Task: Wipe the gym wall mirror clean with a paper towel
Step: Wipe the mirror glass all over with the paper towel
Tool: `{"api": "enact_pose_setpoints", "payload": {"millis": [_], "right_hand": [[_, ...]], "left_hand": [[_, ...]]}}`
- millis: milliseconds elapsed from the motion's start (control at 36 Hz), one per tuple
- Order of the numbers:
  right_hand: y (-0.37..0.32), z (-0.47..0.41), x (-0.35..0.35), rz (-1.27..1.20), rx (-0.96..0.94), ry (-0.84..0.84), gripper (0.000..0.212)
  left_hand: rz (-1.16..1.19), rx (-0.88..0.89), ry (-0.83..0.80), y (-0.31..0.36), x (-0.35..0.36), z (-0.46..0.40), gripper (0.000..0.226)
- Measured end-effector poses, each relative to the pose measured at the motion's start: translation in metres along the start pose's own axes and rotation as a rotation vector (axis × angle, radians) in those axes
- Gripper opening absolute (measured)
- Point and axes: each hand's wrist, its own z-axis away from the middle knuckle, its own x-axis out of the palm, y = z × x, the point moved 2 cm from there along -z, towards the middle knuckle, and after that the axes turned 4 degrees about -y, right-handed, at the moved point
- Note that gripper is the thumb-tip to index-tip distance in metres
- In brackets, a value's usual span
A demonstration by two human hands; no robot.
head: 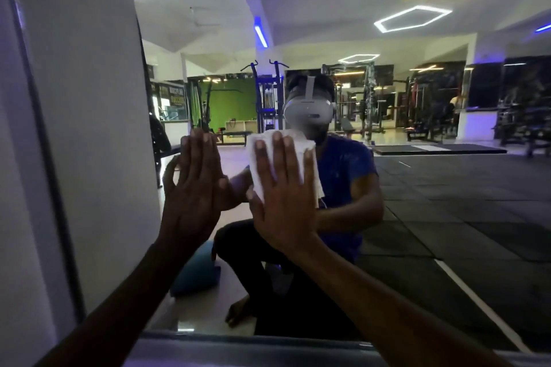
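Two flat palms on mirror (447, 188): right hand (283, 202), fingers straight, pressing white paper towel (301, 155) against glass at centre; left hand (190, 188) at 9 o'clock of it, fingers straight, holding nothing

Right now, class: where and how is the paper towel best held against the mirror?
Hold the paper towel flat across its folded middle, coming square-on from the front, as the right hand does: it lies flat against the mirror, so spread fingers likely suit it better than a pinch.

open mirror (432, 188) rightward; dark frame edge (44, 158) close on the left
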Motion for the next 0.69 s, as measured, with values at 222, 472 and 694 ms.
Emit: {"api": "enact_pose_setpoints", "payload": {"millis": [222, 472, 694], "right_hand": [[0.118, 0.015, -0.038, 0.076, 0.144, 0.067, 0.077], [-0.018, -0.003, 0.010, 0.013, 0.112, 0.034, 0.078], [0.035, -0.037, -0.019, 0.052, 0.015, 0.104, 0.075]], "left_hand": [[-0.028, 0.082, -0.006, -0.018, 0.007, 0.006, 0.068], [0.030, 0.097, -0.004, -0.022, 0.009, 0.007, 0.066], [-0.019, -0.100, 0.003, -0.086, 0.011, 0.056, 0.083]]}}
